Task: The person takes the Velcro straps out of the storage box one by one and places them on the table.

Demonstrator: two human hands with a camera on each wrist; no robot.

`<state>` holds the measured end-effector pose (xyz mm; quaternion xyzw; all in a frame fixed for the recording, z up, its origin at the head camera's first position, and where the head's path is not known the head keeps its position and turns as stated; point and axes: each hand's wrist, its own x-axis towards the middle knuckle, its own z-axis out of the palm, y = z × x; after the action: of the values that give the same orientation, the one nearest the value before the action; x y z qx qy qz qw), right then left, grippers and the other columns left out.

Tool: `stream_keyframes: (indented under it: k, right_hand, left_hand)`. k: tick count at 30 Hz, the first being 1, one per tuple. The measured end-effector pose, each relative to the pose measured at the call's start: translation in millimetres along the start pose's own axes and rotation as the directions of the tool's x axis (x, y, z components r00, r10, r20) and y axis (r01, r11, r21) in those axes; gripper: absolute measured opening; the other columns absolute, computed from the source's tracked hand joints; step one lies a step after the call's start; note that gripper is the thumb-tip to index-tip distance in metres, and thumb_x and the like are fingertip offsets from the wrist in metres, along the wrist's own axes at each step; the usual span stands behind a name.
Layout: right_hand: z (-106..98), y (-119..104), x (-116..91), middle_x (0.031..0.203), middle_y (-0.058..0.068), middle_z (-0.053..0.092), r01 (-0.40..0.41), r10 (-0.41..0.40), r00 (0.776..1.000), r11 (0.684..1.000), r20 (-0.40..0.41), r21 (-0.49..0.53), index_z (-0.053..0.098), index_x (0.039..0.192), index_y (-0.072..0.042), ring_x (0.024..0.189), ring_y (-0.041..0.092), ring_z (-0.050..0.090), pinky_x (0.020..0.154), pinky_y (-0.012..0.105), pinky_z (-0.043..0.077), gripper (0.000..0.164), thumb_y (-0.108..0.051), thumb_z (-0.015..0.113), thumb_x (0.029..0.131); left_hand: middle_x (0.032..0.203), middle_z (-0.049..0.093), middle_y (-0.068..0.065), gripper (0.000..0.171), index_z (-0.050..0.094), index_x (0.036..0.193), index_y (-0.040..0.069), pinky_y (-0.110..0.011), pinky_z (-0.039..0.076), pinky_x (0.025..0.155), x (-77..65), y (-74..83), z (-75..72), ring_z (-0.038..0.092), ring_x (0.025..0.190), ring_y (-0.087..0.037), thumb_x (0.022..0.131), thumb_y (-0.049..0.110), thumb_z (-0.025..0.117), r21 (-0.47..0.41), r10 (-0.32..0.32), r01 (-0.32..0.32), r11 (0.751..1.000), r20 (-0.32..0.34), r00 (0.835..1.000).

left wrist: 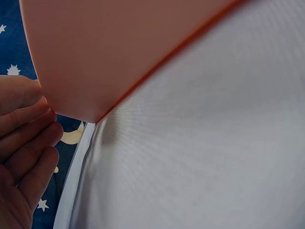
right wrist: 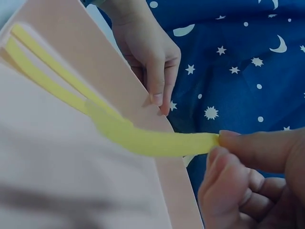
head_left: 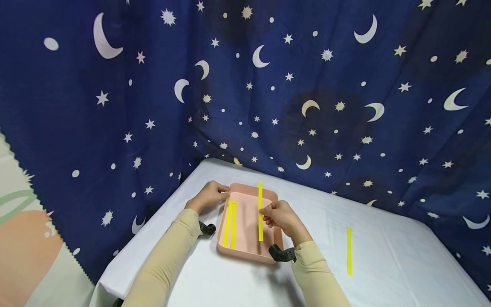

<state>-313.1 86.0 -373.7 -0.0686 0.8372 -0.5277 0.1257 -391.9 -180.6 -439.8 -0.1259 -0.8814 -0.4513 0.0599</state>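
Note:
A shallow pink tray (head_left: 245, 230) lies on the table, and my left hand (head_left: 209, 195) pinches its rim at the far left corner. In the right wrist view that thumb is over the rim, with a finger outside it. Above the tray's right half, my right hand (head_left: 283, 215) pinches a flat yellow cable strap (head_left: 260, 228) between thumb and forefinger; in the right wrist view the strap (right wrist: 157, 143) bends slightly. Two more yellow straps (head_left: 233, 230) lie side by side along the tray's left side.
Another yellow strap (head_left: 349, 251) lies on the white tablecloth (head_left: 383, 264) to the right of the tray. A dark blue curtain (head_left: 238, 98) with moons and stars hangs behind the table and along its left side. Each wrist wears a black mount (head_left: 281, 254).

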Motion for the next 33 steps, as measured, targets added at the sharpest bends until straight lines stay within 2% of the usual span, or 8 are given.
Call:
stream_keyframes:
  k: [10,17,25,33]
  right_hand:
    - [-15.5,10.3,1.4,0.069,0.002,0.056,-0.020,0.020,1.000,0.998,0.000,0.052,0.064,0.087,0.006,0.060,0.010,0.051,0.054,0.020,0.049,0.016,-0.007,0.062,0.097]
    - [-31.2,8.9,-0.5,0.070,0.002,0.058,-0.036,0.037,0.999,0.998,-0.004,0.058,0.062,0.089,0.006,0.060,0.009,0.052,0.057,0.020,0.050,0.017,-0.008,0.061,0.098]
    - [-53.0,5.3,-3.3,0.071,0.001,0.057,-0.051,0.052,0.998,0.998,-0.019,0.037,0.062,0.098,0.009,0.062,0.008,0.052,0.055,0.019,0.049,0.019,-0.010,0.059,0.099]
    - [-70.9,20.0,-7.8,0.073,0.000,0.056,-0.071,0.073,0.997,0.996,-0.033,0.063,0.059,0.103,0.010,0.064,0.007,0.052,0.056,0.018,0.050,0.021,-0.011,0.059,0.100]
  left_hand:
    - [0.131,0.068,-0.009,0.034,0.071,0.125,0.006,-0.043,0.049,0.109,1.8,1.9,2.1,0.061,0.127,-0.029,0.093,0.017,0.067,-0.013,-0.016,0.016,1.000,0.006,1.000]
    - [0.131,0.069,-0.007,0.034,0.071,0.125,0.006,-0.042,0.050,0.107,2.5,-0.2,2.4,0.061,0.126,-0.028,0.093,0.019,0.068,0.005,-0.021,0.021,1.000,-0.001,1.000]
    - [0.132,0.069,-0.004,0.038,0.069,0.128,0.007,-0.041,0.050,0.107,2.7,2.9,1.2,0.060,0.128,-0.025,0.093,0.021,0.068,-0.014,-0.077,0.077,0.997,-0.001,0.997]
    - [0.132,0.068,-0.004,0.037,0.069,0.127,0.008,-0.042,0.050,0.107,2.0,3.5,4.4,0.060,0.128,-0.026,0.093,0.022,0.069,-0.007,-0.093,0.093,0.996,0.002,0.996]
